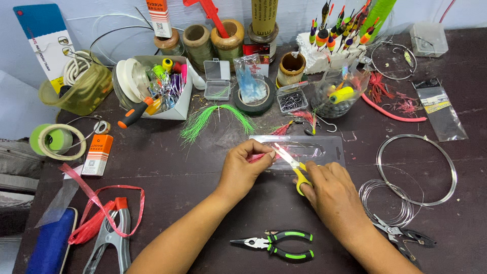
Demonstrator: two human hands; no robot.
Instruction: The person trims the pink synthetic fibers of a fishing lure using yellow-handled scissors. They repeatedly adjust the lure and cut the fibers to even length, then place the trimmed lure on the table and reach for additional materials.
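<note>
My left hand pinches a small tuft of red fibres between thumb and fingers, just above the dark table. My right hand grips small yellow-handled scissors, their blades open and pointing up-left at the tip of the red tuft. A clear plastic blister pack lies on the table right behind both hands. Red and green feathered lures lie a little farther back.
Green-handled pliers lie near the front edge. Wire coils and another pair of pliers lie at the right. Green fibres, a tape roll, a box of hooks, spools and floats crowd the back. A clamp and red strip lie at the left.
</note>
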